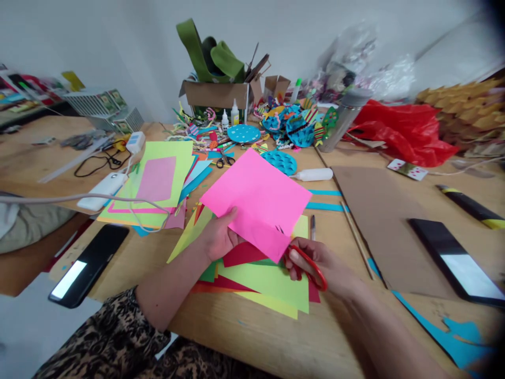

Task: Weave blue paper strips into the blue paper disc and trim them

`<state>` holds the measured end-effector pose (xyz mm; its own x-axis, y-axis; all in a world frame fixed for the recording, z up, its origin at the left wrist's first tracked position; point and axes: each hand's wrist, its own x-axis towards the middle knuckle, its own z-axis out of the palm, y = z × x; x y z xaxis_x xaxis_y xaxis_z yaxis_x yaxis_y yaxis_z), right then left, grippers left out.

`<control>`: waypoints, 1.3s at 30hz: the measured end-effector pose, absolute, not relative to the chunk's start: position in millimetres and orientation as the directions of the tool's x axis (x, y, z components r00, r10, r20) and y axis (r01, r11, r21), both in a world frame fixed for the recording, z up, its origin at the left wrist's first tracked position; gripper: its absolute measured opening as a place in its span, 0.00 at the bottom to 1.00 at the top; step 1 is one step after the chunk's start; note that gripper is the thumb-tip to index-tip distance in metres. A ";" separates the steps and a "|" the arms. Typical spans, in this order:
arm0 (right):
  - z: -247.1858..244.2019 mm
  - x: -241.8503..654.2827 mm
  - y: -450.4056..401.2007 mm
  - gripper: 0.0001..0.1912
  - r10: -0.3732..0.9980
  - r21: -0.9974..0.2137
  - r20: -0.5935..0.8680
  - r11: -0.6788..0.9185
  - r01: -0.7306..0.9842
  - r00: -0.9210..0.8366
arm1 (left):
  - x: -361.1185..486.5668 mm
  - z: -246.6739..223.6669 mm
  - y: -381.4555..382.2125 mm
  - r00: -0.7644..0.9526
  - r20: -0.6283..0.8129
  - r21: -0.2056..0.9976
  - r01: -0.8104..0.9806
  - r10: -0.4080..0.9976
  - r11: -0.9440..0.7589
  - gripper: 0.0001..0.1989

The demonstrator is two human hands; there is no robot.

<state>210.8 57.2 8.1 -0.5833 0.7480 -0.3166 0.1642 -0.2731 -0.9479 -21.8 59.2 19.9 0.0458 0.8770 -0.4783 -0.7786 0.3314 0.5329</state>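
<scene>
A bright pink sheet of paper (256, 195) is held up above the table by my left hand (224, 234), the thumb on top and the fingers beneath its near left edge. Red-handled scissors (313, 271) are in my right hand (313, 258), closed around the handles. Their blades meet the near right corner of the pink sheet, and part of them is hidden by the paper. Below both hands lies a loose stack of coloured sheets (272, 295) in yellow-green, red, green and orange.
More coloured sheets (158, 163) lie left, crossed by a white cable. Phones lie at far left (89, 266) and right (460, 260). Brown cardboard (389, 226) and a wooden stick (357, 239) are on the right. Behind are black scissors (225, 160), a steel bottle (345, 118) and a cardboard box (215, 95).
</scene>
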 end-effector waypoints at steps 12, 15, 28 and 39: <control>24.1 187.5 43.9 0.21 0.945 -0.966 -0.166 -0.098 0.240 -0.282 | -24.1 25.5 61.3 -0.027 -0.330 0.513 -0.844 0.944 0.155 0.17; 26.0 172.0 37.7 0.19 0.918 -0.924 -0.188 -0.044 0.381 -0.350 | -25.8 21.2 62.8 -0.011 -0.323 0.488 -0.859 0.946 0.157 0.18; 14.9 106.0 41.1 0.18 0.947 -0.856 -0.143 0.027 0.516 -0.286 | -24.1 22.7 61.9 0.058 -0.415 0.465 -0.844 0.908 0.266 0.26; 7.4 102.3 41.0 0.20 0.964 -0.913 -0.113 -0.005 0.408 -0.240 | -17.6 23.0 59.9 -0.017 -0.551 0.458 -0.842 0.834 0.285 0.27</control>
<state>102.3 41.0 7.4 -0.2401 0.9642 -0.1128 0.4085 -0.0050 -0.9127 -17.6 59.9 23.0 -0.0171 0.8345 -0.5508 -0.8420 0.2850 0.4580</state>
